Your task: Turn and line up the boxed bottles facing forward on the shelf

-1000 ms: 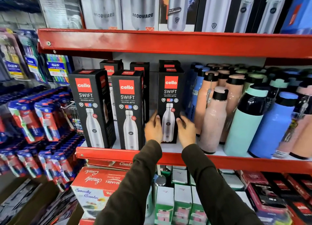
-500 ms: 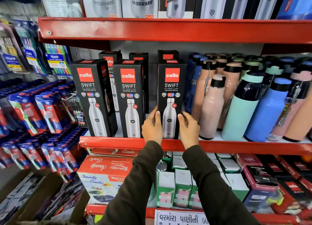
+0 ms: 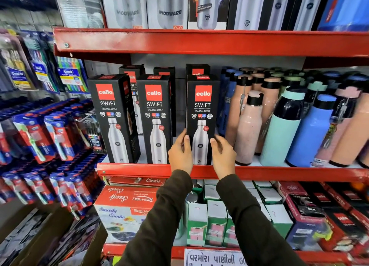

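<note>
Two hands on rightmost boxed bottle | left hand grips left edge | right hand grips right edge | box faces forward

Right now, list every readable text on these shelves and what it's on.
"cello" / "SWIFT": three front black boxes
"VACUSTEEL BOTTLE": same boxes, barely legible; badges below it unreadable
"MODWARE": two top-shelf boxes
"Smarty Combo", "RISHABH": red box below
"Combo": red pack above it
"Oral-B": toothbrush packs, blurred
Gujarati sign: cut off
Both hands hold the right box.
</note>
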The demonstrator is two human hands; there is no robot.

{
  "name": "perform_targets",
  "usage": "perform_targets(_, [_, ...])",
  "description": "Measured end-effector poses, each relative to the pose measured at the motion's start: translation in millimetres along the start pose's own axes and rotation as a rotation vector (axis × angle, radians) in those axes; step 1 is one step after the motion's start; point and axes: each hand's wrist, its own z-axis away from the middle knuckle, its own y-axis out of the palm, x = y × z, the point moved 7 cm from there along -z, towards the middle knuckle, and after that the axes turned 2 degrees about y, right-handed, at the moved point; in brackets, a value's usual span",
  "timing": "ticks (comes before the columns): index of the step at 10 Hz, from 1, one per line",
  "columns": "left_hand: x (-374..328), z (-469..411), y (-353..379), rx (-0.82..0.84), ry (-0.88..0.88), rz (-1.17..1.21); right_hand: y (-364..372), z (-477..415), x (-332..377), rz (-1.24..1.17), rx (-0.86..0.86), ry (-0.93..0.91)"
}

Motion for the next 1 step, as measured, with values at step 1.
perform_targets(1, [-4.5,8.2,3.4,0.014,0.040,-0.015,-1.4,1.5,-1.5,-0.041,0.013,0.013])
